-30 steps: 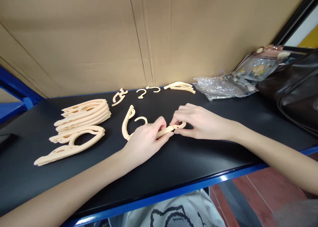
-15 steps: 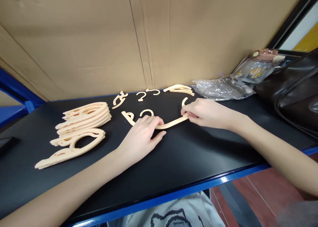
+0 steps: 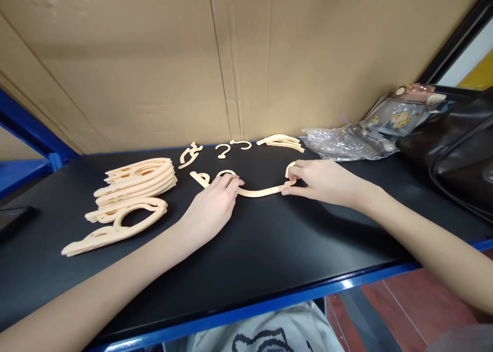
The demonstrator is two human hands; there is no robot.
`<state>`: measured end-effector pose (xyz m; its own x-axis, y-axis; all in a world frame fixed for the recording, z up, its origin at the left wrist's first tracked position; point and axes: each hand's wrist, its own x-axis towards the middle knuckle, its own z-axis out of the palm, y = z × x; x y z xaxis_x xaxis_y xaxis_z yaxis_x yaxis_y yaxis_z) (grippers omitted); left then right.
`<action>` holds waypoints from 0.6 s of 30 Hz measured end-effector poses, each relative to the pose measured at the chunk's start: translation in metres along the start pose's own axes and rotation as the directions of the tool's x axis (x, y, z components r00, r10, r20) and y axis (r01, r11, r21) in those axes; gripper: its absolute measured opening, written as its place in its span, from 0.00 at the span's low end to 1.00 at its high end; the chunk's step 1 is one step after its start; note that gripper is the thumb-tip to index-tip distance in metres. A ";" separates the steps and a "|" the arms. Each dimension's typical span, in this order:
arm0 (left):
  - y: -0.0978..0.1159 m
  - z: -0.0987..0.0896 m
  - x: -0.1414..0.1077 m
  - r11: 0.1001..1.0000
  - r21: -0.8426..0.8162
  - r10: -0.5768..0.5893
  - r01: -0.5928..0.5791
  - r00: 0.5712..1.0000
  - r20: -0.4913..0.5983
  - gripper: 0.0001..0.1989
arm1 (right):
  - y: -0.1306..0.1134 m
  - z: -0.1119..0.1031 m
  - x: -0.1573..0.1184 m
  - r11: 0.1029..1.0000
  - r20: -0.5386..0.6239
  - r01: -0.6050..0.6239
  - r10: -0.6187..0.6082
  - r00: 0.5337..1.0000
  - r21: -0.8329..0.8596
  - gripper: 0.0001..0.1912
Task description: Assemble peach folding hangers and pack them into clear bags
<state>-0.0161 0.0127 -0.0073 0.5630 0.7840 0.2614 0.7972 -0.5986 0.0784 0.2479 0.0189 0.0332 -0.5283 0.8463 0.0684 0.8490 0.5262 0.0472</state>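
Note:
A cream plastic clothes hanger [image 3: 260,192] lies opened out on the black tabletop, its parts curving between my two hands. My left hand [image 3: 211,203] is closed over its middle part, near a hook [image 3: 226,172], and hides the joint there. With fingers and thumb, my right hand [image 3: 327,181] pinches the hanger's right end, beside a short upright curved piece [image 3: 290,168]. To the left rests a stack of folded cream hangers [image 3: 136,180], with another folded hanger [image 3: 111,237] in front of it.
Loose hooks [image 3: 223,150] and small hanger parts [image 3: 190,156] lie along the back, near a bundle of curved arms [image 3: 283,142]. Clear plastic packaging [image 3: 346,140] and a dark leather bag [image 3: 450,141] occupy the right side. Cardboard [image 3: 154,64] stands behind the table.
My left hand has slid a little left along the hanger. My right thumb has moved to the near side of its end, and the fingers have shifted onto the curved piece. The view has shifted slightly.

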 end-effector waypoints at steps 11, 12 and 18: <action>0.005 -0.003 0.000 0.994 0.104 -0.021 0.025 0.999 -0.040 0.16 | -0.008 0.005 0.003 0.965 -0.040 0.213 -0.209 0.977 0.156 0.14; 0.005 -0.005 0.000 0.984 0.171 -0.030 0.039 0.998 -0.056 0.16 | -0.006 0.006 0.003 0.968 -0.039 0.217 -0.214 0.976 0.126 0.16; 0.008 -0.009 -0.004 0.866 0.438 -0.228 0.242 0.970 -0.087 0.29 | 0.006 0.011 0.005 0.979 -0.045 0.183 -0.188 0.981 -0.088 0.18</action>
<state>-0.0141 0.0032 0.0008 0.3456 0.8824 0.3193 0.9221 -0.2562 -0.2900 0.2506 0.0275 0.0228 -0.6778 0.7279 0.1033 0.7342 0.6629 0.1464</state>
